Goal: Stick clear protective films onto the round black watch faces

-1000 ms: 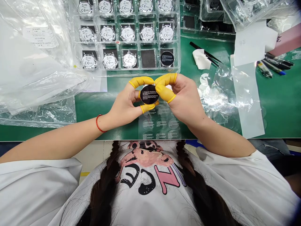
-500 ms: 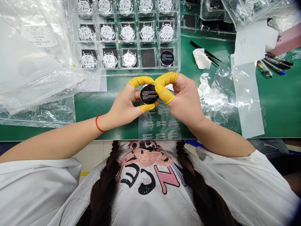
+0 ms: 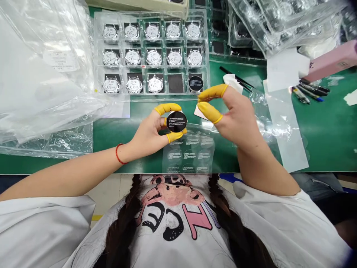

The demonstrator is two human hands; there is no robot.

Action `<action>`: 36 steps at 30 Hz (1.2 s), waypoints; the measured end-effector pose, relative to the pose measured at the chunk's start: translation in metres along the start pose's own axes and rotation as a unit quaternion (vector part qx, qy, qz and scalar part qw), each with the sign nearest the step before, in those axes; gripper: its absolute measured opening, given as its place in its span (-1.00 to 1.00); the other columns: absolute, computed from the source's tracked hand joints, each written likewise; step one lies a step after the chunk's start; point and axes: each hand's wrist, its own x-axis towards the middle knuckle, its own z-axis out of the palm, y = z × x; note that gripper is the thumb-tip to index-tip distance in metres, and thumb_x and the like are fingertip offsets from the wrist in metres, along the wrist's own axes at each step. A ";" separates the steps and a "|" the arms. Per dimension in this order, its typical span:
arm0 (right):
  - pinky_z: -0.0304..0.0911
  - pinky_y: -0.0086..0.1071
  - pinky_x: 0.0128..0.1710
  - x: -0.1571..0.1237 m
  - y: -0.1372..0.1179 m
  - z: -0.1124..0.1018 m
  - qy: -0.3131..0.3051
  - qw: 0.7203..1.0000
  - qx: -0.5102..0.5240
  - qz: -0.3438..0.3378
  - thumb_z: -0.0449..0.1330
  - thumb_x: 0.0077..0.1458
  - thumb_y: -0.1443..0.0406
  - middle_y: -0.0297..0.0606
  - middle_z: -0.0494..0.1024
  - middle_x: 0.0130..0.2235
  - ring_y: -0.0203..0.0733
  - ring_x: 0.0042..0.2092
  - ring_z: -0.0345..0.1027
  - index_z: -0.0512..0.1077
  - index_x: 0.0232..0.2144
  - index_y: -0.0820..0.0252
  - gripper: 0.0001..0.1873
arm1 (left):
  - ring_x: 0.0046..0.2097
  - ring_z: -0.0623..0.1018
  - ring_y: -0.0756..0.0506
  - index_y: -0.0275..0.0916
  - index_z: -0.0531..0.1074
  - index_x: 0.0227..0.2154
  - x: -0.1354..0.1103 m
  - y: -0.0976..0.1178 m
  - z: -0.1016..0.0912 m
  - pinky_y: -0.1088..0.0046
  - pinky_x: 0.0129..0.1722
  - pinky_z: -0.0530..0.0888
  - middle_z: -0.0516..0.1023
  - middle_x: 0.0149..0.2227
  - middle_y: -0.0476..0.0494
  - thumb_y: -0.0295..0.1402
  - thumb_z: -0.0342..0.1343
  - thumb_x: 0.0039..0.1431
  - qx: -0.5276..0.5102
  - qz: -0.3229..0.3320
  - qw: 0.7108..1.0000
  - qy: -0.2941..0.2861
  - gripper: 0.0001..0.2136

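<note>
Between yellow-cotted fingertips, my left hand (image 3: 149,136) grips a round watch (image 3: 176,122) by its rim. Its black face is turned up and carries small white printed text. To the right, apart from the watch, is my right hand (image 3: 237,119), its yellow-cotted thumb and forefinger pinched together. Whatever lies between those fingertips is too small or clear to make out. Under the hands, a clear sheet of round printed stickers (image 3: 188,154) lies along the table's near edge.
A clear plastic tray (image 3: 206,48) of watches stands beyond the hands; most show silver backs, one a black face. Plastic bags (image 3: 47,93) cover the left side. At right are black tweezers (image 3: 237,79), pens (image 3: 311,91), a pink box (image 3: 334,61), clear film scraps and stacked trays (image 3: 279,26).
My right hand has left the watch's edge and moved right, still pinched. My left hand keeps hold of the watch. The camera view has shifted, so the tray sits lower in the picture.
</note>
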 end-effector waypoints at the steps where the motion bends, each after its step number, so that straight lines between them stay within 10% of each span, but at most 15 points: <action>1: 0.35 0.00 0.09 0.001 0.008 -0.005 -0.029 0.998 -0.056 0.010 0.18 0.28 0.09 -0.11 0.58 -0.05 0.02 0.00 0.45 0.50 -0.08 0.13 -0.70 | -0.17 0.72 -0.09 -0.12 0.28 0.05 0.000 0.001 0.000 0.33 -0.08 0.68 0.65 -0.23 -0.02 -0.37 0.39 0.11 -0.004 -0.006 1.000 0.001 -0.50; 7: 0.36 -0.01 -0.09 -0.002 0.039 -0.001 -0.142 0.951 -0.267 0.056 0.30 0.17 0.20 0.06 0.49 -0.06 0.15 -0.03 0.36 0.44 -0.07 0.27 -0.67 | -0.22 0.72 -0.08 -0.14 0.28 0.04 -0.001 0.011 0.000 0.40 -0.16 0.67 0.63 -0.28 0.02 -0.39 0.41 0.05 -0.001 -0.053 0.998 0.025 -0.46; 16: 0.38 0.07 -0.06 0.002 0.051 0.011 -0.058 0.979 -0.169 0.101 0.40 0.05 -0.05 0.02 0.44 -0.12 0.16 -0.03 0.37 0.39 -0.22 0.20 -0.50 | -0.21 0.72 -0.11 -0.10 0.29 0.02 -0.002 0.008 0.000 0.36 -0.17 0.68 0.63 -0.27 -0.01 -0.36 0.42 0.06 0.000 -0.034 0.999 0.027 -0.48; 26: 0.24 -0.24 -0.34 0.009 0.037 0.019 -0.100 0.975 -0.100 0.169 0.37 0.01 0.26 -0.23 0.48 -0.28 -0.18 -0.36 0.26 0.33 -0.34 0.13 -0.73 | -0.22 0.71 -0.08 -0.12 0.29 0.01 -0.002 0.009 0.002 0.40 -0.18 0.67 0.64 -0.26 -0.01 -0.41 0.40 0.06 -0.013 -0.048 0.998 0.027 -0.49; 32: 0.36 -0.17 -0.17 -0.003 0.006 0.010 0.092 0.989 0.108 0.035 0.17 0.29 0.11 -0.25 0.52 -0.21 -0.14 -0.22 0.41 0.40 -0.20 0.05 -0.82 | -0.21 0.70 -0.05 -0.15 0.29 0.01 -0.002 0.008 0.003 0.41 -0.13 0.65 0.64 -0.28 0.01 -0.47 0.38 0.04 -0.014 -0.039 0.998 0.036 -0.49; 36: 0.41 -0.13 -0.11 -0.012 -0.015 0.021 0.063 0.991 0.087 -0.082 0.16 0.31 0.04 -0.20 0.56 -0.22 -0.07 -0.14 0.44 0.50 -0.19 0.00 -0.76 | -0.26 0.69 -0.03 -0.16 0.28 0.02 -0.002 0.005 0.004 0.46 -0.20 0.63 0.64 -0.30 0.01 -0.44 0.39 0.03 -0.012 -0.037 0.999 0.027 -0.48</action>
